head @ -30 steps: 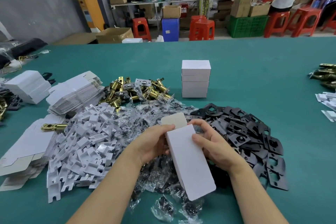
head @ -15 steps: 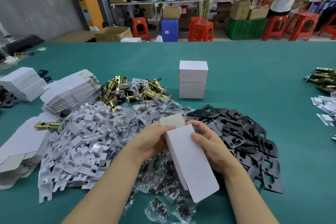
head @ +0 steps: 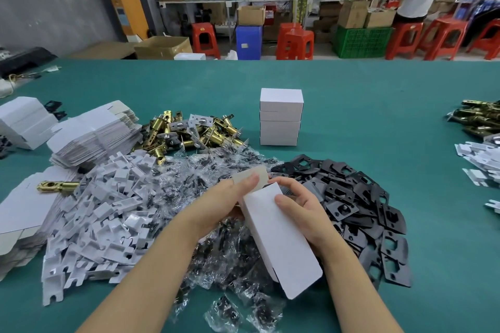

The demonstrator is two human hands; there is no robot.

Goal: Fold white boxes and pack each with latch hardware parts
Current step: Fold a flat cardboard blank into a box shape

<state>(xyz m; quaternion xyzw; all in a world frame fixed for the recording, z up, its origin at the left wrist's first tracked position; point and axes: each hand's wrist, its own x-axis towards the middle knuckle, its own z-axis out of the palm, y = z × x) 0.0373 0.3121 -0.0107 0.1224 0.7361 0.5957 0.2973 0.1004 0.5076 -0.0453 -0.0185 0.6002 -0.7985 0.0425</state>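
Above the near desk edge, we hold one white box (head: 281,235): left hand (head: 224,205) thumb pressing its end flap, right hand (head: 305,205) fingers curled round it. Two boxes (head: 280,120) stacked mid-desk, bare desk (head: 378,121) beyond.

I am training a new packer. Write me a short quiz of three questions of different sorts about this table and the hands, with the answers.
1. True or false: the white box in the hands has its far end flap already tucked shut.
2. Which pile lies directly right of the right hand? A) brass latches B) black plates C) flat white cartons
3. Fill in: the stack of finished boxes stands on the green table, ____ the pile of brass latches as the worker sees it (left of / right of).

Key
1. False: the flap stands open, with the left hand at it.
2. B, the black plates.
3. right of
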